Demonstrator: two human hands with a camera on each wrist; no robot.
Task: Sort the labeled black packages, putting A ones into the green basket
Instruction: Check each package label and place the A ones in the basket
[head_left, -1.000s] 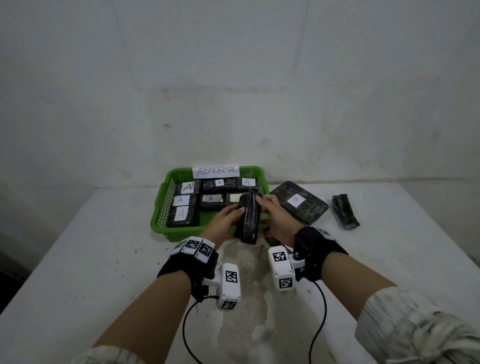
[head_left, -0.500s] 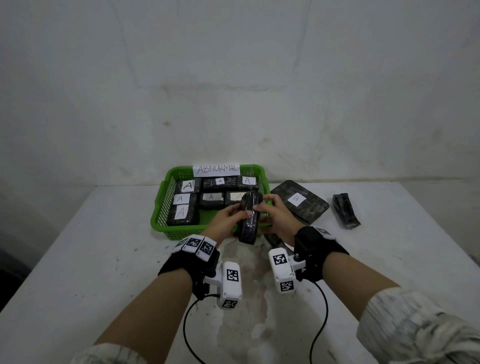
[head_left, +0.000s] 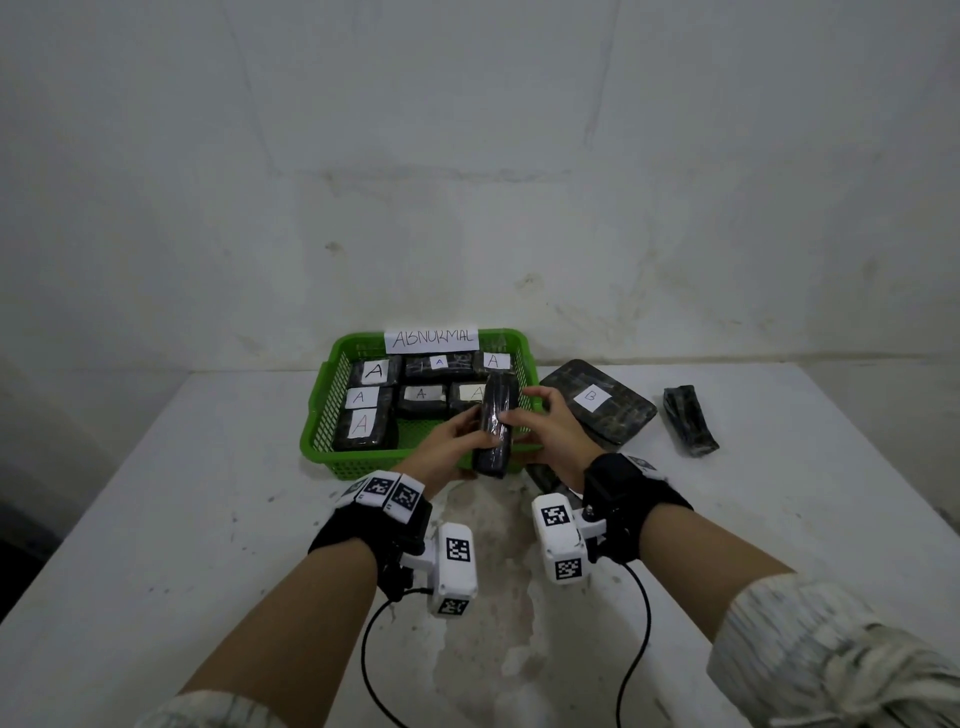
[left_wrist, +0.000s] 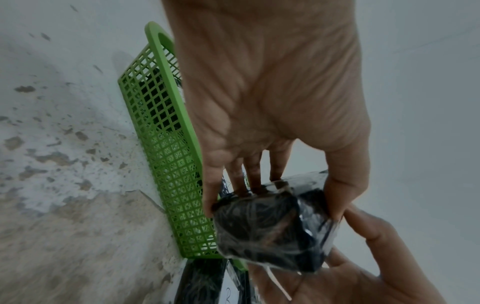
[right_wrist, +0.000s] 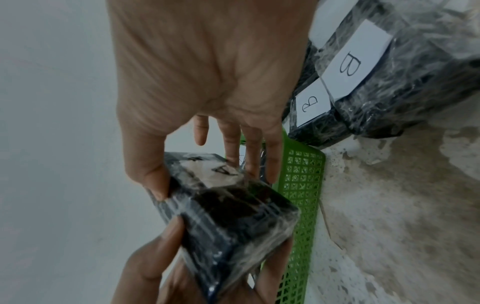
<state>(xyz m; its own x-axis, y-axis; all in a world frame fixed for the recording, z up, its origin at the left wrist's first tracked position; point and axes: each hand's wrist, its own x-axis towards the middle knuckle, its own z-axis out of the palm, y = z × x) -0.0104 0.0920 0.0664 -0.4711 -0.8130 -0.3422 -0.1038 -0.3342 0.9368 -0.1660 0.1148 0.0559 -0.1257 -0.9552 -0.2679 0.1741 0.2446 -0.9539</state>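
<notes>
Both hands hold one black wrapped package (head_left: 497, 425) on edge above the front right corner of the green basket (head_left: 363, 464). My left hand (head_left: 451, 435) grips its left side, thumb on top and fingers underneath, as the left wrist view shows on the package (left_wrist: 272, 230). My right hand (head_left: 540, 426) grips its right side. In the right wrist view the package (right_wrist: 228, 207) carries a white label with an A (right_wrist: 223, 169). Several A packages (head_left: 366, 426) lie in the basket.
A paper sign reading ABNORMAL (head_left: 431, 339) stands on the basket's back rim. Right of the basket lie a flat package labeled B (head_left: 597, 402) and a small unlabeled black package (head_left: 690, 421). Another black package (head_left: 543, 475) lies under my right wrist. A wall stands behind the white table (head_left: 156, 519).
Both hands have carried the package up and forward, from in front of the basket to over its front right corner.
</notes>
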